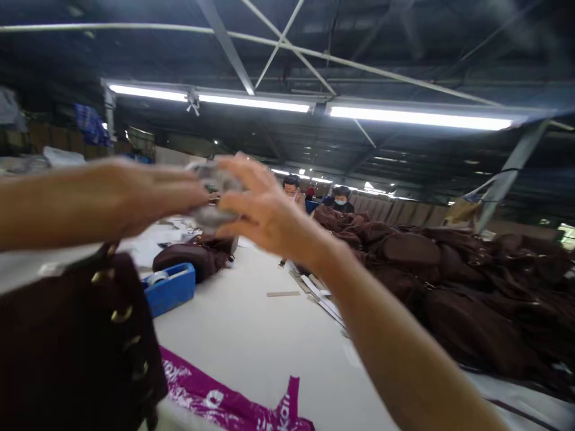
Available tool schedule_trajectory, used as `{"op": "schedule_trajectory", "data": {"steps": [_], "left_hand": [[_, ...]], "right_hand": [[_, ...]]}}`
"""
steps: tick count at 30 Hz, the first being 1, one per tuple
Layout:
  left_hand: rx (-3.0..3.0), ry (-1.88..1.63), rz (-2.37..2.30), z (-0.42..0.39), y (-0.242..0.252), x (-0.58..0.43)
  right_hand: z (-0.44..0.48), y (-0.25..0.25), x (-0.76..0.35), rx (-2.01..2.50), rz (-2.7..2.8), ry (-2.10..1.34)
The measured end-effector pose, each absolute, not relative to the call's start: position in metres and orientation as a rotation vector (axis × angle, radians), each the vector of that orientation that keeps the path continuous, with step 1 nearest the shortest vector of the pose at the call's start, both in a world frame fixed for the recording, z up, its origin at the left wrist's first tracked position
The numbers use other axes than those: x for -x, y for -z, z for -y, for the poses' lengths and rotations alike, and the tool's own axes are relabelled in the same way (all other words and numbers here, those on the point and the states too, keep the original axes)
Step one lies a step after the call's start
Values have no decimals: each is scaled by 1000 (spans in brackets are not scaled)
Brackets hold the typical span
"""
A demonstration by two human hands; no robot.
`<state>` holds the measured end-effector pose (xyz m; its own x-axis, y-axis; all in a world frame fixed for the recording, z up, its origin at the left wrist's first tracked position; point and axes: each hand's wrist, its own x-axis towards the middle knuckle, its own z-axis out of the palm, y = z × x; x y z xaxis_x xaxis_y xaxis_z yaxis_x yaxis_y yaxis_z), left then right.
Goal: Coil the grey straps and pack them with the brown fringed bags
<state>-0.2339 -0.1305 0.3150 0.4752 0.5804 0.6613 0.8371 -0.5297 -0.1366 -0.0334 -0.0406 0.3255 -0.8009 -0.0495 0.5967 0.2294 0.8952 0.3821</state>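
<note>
My left hand (148, 194) and my right hand (265, 209) are raised in front of me, facing each other and blurred by motion. Between them is a crumpled grey-white wad (209, 215), perhaps paper or thin plastic; its exact kind is unclear. The right fingers curve around its right side, while the left fingers press on the other side. Below my left arm stands a dark brown bag (67, 347) with gold-coloured eyelets. A purple plastic bag (233, 404) with white lettering lies flat at the table's near edge.
On the white table (251, 335) sit a blue tape dispenser (173, 290) and another brown bag (188, 260) behind it. Cardboard and paper strips (321, 296) lie mid-table. A high heap of brown bags (449, 287) fills the right. Farther back are people (341, 200).
</note>
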Motion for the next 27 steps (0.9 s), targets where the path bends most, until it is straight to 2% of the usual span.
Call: {"op": "schedule_trajectory", "data": {"steps": [2,4,7,9,12,16,19,23,27], "left_hand": [[2029,555,1023,109,-384,215],[1942,610,993,86,-429,193],[2031,660,1012,48,-437,167],[2120,624,1048,18,-401,158],[2287,426,958,-23,-305,152],[2432,255,943,-51,-167,143],[2570,309,1033,-51,-94,135],[2721,286,1040,-48,-43,128],[2773,295,1019,-52,-29,125]], "right_hand": [[25,-386,12,234,2270,832],[14,-431,-14,274,2176,1052],[-4,-443,-49,302,2163,1142],[-20,-408,-63,331,2240,1077],[-51,-312,-71,565,2408,857],[-79,-175,-74,890,2682,440],[-85,-105,-79,1059,2814,41],[-86,-51,-88,1104,2882,-474],[-92,-32,-96,972,2631,-924]]}}
